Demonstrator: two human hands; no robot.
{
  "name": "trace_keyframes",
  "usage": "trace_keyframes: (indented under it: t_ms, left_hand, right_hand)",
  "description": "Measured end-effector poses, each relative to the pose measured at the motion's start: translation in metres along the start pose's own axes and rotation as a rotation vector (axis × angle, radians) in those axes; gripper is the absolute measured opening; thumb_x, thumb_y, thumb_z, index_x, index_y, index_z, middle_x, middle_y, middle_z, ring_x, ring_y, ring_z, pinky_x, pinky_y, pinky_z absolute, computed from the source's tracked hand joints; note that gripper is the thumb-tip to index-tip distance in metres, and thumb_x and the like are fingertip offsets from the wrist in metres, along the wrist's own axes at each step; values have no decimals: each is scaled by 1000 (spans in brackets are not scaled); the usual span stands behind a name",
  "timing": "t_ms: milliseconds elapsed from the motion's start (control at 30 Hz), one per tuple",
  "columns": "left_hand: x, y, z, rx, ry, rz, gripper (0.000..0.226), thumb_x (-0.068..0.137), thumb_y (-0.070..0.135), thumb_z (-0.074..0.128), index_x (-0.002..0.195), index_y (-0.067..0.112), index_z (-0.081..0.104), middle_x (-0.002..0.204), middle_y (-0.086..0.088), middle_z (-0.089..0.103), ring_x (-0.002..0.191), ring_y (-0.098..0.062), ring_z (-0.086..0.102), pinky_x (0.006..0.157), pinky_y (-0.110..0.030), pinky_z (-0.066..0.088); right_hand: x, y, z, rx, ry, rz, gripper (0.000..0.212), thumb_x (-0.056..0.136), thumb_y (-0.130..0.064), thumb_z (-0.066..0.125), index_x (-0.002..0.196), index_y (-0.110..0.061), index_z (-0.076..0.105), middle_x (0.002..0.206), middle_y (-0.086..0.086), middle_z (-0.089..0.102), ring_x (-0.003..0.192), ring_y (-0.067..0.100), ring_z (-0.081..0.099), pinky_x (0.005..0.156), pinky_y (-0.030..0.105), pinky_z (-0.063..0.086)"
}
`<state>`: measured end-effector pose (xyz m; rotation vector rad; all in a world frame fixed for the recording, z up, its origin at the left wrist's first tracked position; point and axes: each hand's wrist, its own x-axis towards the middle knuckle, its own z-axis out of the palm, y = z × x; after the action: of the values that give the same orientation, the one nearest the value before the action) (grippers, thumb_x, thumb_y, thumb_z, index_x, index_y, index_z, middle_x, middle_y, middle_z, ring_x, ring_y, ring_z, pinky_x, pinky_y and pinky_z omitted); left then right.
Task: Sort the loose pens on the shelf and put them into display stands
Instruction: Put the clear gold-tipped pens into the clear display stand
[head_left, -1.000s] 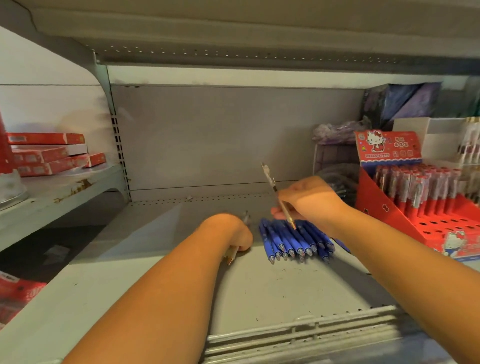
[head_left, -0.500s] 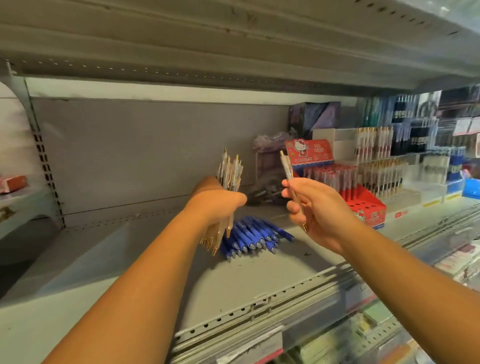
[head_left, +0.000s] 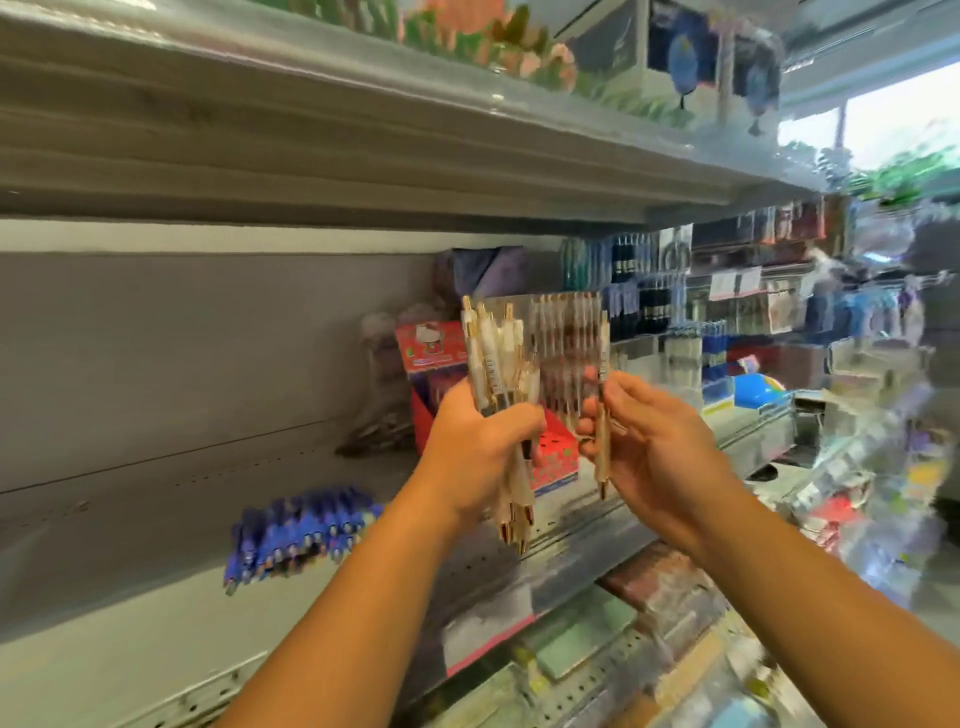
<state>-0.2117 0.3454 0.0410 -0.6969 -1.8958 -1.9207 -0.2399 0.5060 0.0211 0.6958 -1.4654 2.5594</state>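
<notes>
My left hand (head_left: 480, 441) grips a bundle of several white and gold pens (head_left: 496, 353), held upright above the front of the grey shelf (head_left: 130, 587). Close to its right, my right hand (head_left: 644, 441) pinches a single white and gold pen (head_left: 602, 415), also upright. Several blue pens (head_left: 301, 530) lie in a row on the shelf, lower left of my hands. Behind my hands stands a red display stand (head_left: 431, 348) with pens in it. A clear stand with white and gold pens (head_left: 566, 332) shows just behind the bundle.
Further right, stepped clear stands (head_left: 691, 353) hold more pens, with dark pens (head_left: 634, 280) hung behind them. An upper shelf (head_left: 363, 145) overhangs the work area. A lower shelf (head_left: 597, 639) carries packs of stationery. The picture is blurred on the right.
The view has swung right and up. Both hands have risen and drawn together in front of the stands. The left still holds the bundle, the right its single pen.
</notes>
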Motion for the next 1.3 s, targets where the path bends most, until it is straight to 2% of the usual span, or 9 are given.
trace_keyframes:
  t_ms: [267,433,600,733,867,1000,1067,1167,1300]
  left_hand:
    - [21,-48,104,-125,89,-101,15,59,7,57,56,20,64,59,-11,50,49,-23,48,48,-27,42]
    - [45,-71,130,-146,115,-91,11,59,6,57,65,14,62,61,-9,52,49,-20,49,48,-28,43]
    - [83,-94,133,-90,144,-95,21,61,7,58,81,1,55,68,-12,54,52,-22,50,50,-30,44]
    - [118,-108,127,-68,182,-83,19,61,6,57,79,1,55,68,-9,54,52,-20,51,51,-30,46]
    - [151,-109,121,-1,251,-75,20,61,9,60,68,23,73,64,4,65,54,-10,60,49,-26,50]
    - [176,-106,117,33,315,-42,21,64,10,64,83,18,65,67,0,63,56,-15,60,50,-29,50]
    - [181,-108,116,75,330,-38,20,69,10,65,87,17,62,64,2,64,57,-15,60,54,-31,51]
    - [184,-114,118,135,363,-52,20,69,12,66,86,21,65,65,5,63,60,-14,61,56,-32,51]
    - [182,-124,128,203,424,-48,15,68,13,67,82,21,69,69,-1,64,64,-16,61,62,-36,53]
  right_hand:
    - [3,-35,-118,-57,17,16,19,94,-13,53,105,-7,68,76,6,67,67,13,63,57,22,52]
    - [27,-35,-164,-81,7,47,19,92,-15,57,106,-8,68,82,8,72,70,15,67,59,22,53]
    - [66,-23,-182,-184,-42,-7,27,79,-22,66,104,-10,67,89,8,74,74,18,70,62,25,56]
    - [114,-11,-188,-266,-61,-50,24,90,-10,65,113,-14,63,96,14,71,77,22,71,63,30,57]
    - [170,-2,-190,-337,-84,-116,40,89,-10,67,126,-20,54,95,16,69,80,26,72,63,32,58]
    - [214,10,-199,-407,-101,-236,48,90,-7,67,124,-37,50,84,9,69,77,25,71,60,32,59]
    - [232,16,-204,-433,-124,-272,52,90,-6,67,128,-35,47,80,6,67,75,24,69,58,31,59]
    - [254,25,-213,-539,-167,-334,54,90,-8,66,134,-30,46,83,3,64,73,18,69,57,32,60]
    - [269,39,-226,-652,-191,-414,52,90,-14,67,129,-40,44,85,-7,62,72,13,68,59,36,61]
